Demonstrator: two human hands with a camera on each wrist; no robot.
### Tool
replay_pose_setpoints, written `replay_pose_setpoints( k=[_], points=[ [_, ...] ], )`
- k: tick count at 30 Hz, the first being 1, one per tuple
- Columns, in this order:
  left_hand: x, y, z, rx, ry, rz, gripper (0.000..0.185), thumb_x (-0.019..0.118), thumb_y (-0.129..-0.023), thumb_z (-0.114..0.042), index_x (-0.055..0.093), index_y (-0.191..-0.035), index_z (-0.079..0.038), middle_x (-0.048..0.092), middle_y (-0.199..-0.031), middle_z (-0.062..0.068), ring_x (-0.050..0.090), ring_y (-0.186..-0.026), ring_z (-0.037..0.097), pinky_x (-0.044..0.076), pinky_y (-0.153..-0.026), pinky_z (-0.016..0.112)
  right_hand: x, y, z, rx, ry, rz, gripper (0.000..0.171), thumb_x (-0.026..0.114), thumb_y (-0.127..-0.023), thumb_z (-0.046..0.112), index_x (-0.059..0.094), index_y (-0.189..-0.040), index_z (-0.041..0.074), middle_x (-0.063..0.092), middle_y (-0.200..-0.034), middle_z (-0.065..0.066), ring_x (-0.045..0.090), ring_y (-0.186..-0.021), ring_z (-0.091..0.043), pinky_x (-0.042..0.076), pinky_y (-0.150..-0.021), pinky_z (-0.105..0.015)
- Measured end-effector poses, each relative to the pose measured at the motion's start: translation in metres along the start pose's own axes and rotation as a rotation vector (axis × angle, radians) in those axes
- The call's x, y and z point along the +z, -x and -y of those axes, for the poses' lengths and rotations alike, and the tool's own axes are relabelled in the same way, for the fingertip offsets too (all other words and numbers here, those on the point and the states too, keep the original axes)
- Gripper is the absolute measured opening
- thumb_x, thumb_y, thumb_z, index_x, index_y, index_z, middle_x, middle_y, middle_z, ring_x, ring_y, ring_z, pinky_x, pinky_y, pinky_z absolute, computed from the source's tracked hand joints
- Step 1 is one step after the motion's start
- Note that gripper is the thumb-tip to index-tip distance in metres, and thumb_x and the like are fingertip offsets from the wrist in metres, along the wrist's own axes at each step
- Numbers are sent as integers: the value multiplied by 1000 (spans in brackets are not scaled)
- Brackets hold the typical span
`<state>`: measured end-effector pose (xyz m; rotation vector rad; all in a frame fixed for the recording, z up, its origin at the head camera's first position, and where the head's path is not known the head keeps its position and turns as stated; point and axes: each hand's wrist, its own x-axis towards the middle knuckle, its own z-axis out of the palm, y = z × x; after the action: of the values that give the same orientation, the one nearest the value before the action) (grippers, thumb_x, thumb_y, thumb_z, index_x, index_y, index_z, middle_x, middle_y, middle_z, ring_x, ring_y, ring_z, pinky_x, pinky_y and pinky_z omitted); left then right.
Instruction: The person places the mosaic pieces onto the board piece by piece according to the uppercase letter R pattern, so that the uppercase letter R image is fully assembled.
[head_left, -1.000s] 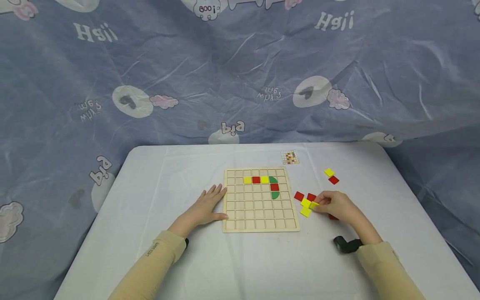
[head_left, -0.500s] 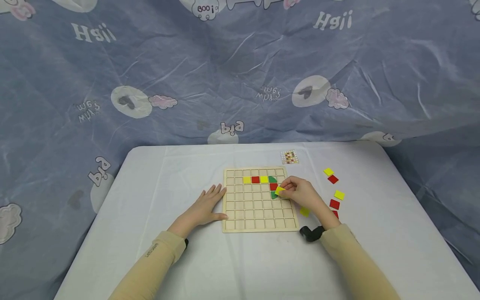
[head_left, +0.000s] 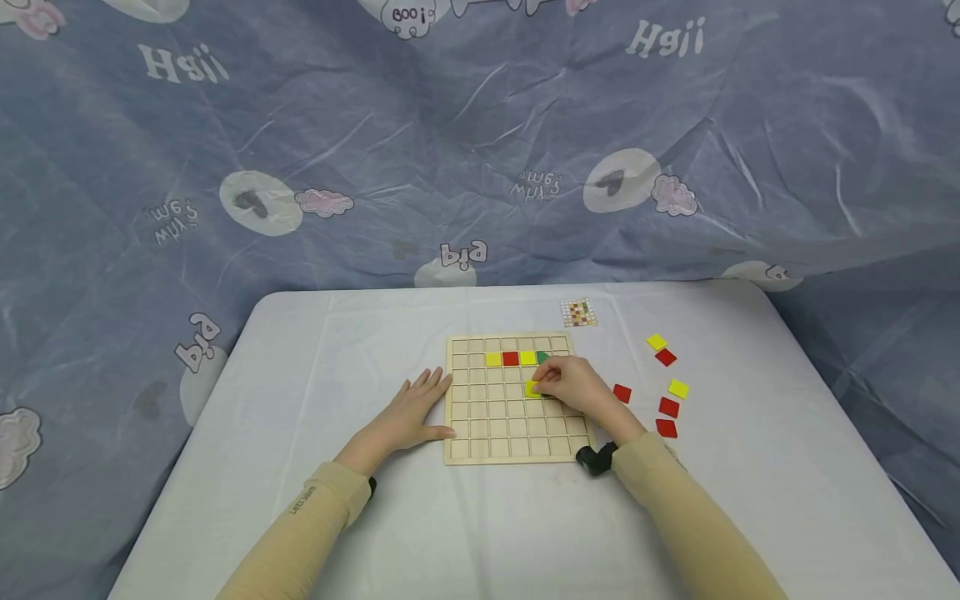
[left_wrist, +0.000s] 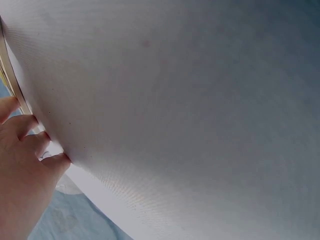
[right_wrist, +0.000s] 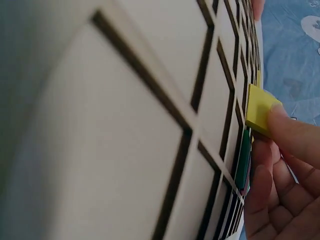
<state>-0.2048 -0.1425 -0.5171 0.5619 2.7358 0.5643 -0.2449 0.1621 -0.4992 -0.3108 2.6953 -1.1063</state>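
Observation:
My right hand pinches a yellow square tile between thumb and fingers, over the wooden grid board. The right wrist view shows this yellow tile tilted at the grid, with a green piece just beside it. On the board's upper part lie a yellow tile, a red tile, another yellow tile and a green rounded piece in a row. Pieces below the green one are hidden behind my right hand. My left hand lies with spread fingers against the board's left edge.
Loose red tiles and yellow tiles lie on the white table right of the board. A small printed pattern card lies behind the board's back right corner. A patterned blue-grey cloth hangs behind the table.
My right hand has carried the yellow tile left from the loose tiles, past the board's right edge, to a cell left of the lower green piece. My left hand has stayed in place.

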Motion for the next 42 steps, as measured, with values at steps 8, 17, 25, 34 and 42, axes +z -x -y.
replay_pose_setpoints(
  k=[8, 17, 25, 34, 42],
  points=[
    [1, -1, 0, -5, -14, 5, 96, 70, -85, -52, 22, -158, -12, 13, -166, 11, 7, -154, 31, 9, -124, 54, 2, -2, 5, -51, 99, -13, 6, 76, -85, 12, 75, -90, 10, 64, -83, -3, 55, -74, -15, 48, -69, -28],
    [0, 1, 0, 2, -12, 2, 96, 70, -85, -52, 23, -158, -11, 14, -165, 12, 7, -154, 32, 9, -124, 55, 0, 0, 8, -48, 92, -3, 11, 75, -88, 17, 76, -97, 11, 65, -92, -3, 55, -79, -15, 48, -72, -28],
    [0, 1, 0, 5, -18, 3, 96, 70, -85, -52, 22, -158, -12, 13, -165, 12, 7, -154, 32, 9, -124, 55, -39, 16, -11, 84, -20, -52, 25, 69, -93, 24, 71, -113, 10, 68, -105, -10, 59, -84, -21, 50, -70, -27],
    [0, 1, -1, 9, -21, -4, 95, 70, -85, -52, 24, -157, -11, 14, -165, 12, 8, -154, 32, 9, -124, 55, -69, 41, -55, 202, -1, -107, 32, 67, -94, 24, 67, -119, 4, 71, -108, -15, 63, -91, -23, 52, -79, -30],
    [1, 0, 0, 3, -21, -2, 95, 70, -85, -52, 23, -158, -12, 14, -165, 11, 8, -154, 32, 9, -124, 55, -67, 48, -76, 244, 14, -76, 34, 71, -91, 21, 66, -117, 0, 71, -103, -15, 63, -83, -19, 54, -76, -28]
  ],
)
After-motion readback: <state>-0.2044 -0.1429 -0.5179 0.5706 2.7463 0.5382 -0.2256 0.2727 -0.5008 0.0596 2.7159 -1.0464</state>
